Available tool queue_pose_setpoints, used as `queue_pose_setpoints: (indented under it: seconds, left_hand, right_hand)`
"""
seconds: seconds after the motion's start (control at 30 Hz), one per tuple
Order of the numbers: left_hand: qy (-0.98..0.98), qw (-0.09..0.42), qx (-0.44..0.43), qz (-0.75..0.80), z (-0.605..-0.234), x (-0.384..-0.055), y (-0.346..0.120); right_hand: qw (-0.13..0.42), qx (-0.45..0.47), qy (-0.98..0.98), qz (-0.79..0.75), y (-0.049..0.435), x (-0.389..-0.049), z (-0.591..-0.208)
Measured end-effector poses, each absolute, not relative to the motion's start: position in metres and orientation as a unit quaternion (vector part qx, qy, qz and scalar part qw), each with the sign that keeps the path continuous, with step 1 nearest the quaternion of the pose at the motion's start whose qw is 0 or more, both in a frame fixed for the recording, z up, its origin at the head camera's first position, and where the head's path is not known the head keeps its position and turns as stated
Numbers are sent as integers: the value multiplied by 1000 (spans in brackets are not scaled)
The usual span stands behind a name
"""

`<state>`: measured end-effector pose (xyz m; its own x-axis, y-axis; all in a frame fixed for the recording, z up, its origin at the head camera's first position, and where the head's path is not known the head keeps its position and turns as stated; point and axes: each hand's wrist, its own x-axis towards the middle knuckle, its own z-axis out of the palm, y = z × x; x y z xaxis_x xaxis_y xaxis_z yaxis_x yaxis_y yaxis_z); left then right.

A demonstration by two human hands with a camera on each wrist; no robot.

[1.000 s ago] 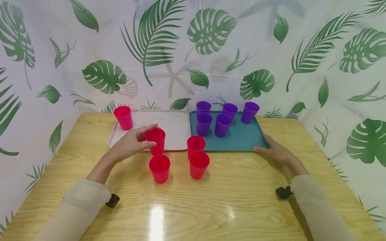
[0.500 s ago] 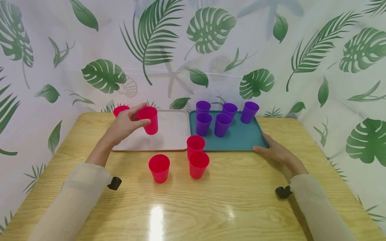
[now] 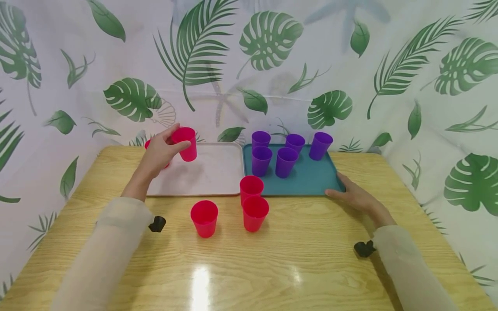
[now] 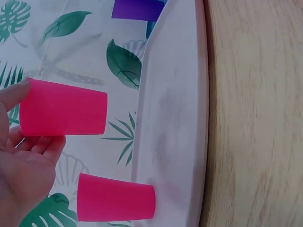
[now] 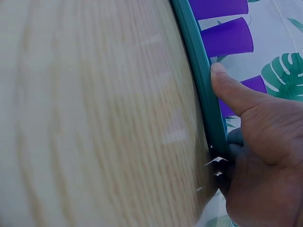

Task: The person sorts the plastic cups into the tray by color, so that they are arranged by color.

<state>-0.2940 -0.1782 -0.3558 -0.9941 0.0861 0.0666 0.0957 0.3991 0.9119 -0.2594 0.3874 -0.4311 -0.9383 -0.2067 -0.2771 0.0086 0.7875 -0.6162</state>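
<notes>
Since the earlier frame of half a second ago, the left hand (image 3: 157, 151) has moved a little farther back and to the left, together with the red cup (image 3: 188, 147) that it carries. Thumb and fingers of this hand are closed around the cup near its rim. The cup is upright, mouth up, and it is held above the white tray (image 3: 219, 172), without touching it, as the left wrist view shows. Beside it, a second red cup (image 4: 116, 198) stands on the left part of the same tray; in the head view it is mostly hidden behind the hand.

The right hand (image 3: 355, 196) stays in its place and holds the near right corner of the blue-green tray (image 3: 307, 183), with the thumb on the near edge and the fingers at the right side.

On this tray stand five purple cups (image 3: 287, 163): four are grouped at the left and middle, and one is apart at the back right.

In front of the trays, three more red cups (image 3: 204, 220) stand on the wooden table (image 3: 295, 268). One is alone at the left; two are close together at the right, but whether they touch, I cannot tell. Behind the table hangs a white cloth (image 3: 280, 86) with green leaves.
</notes>
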Motion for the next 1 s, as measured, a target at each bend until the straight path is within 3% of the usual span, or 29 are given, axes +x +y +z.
queue_pose_setpoints:
  seconds: [0.47,1.0]
  left_hand:
    - [-853,17,23,-522,-381,-319,-172]
    - [-872,47,36,-486,-403,-328,-166]
  right_hand:
    - [165,-53,930,-325,387,-260,-431]
    - [156,-56,928,-334,389,-257,-432]
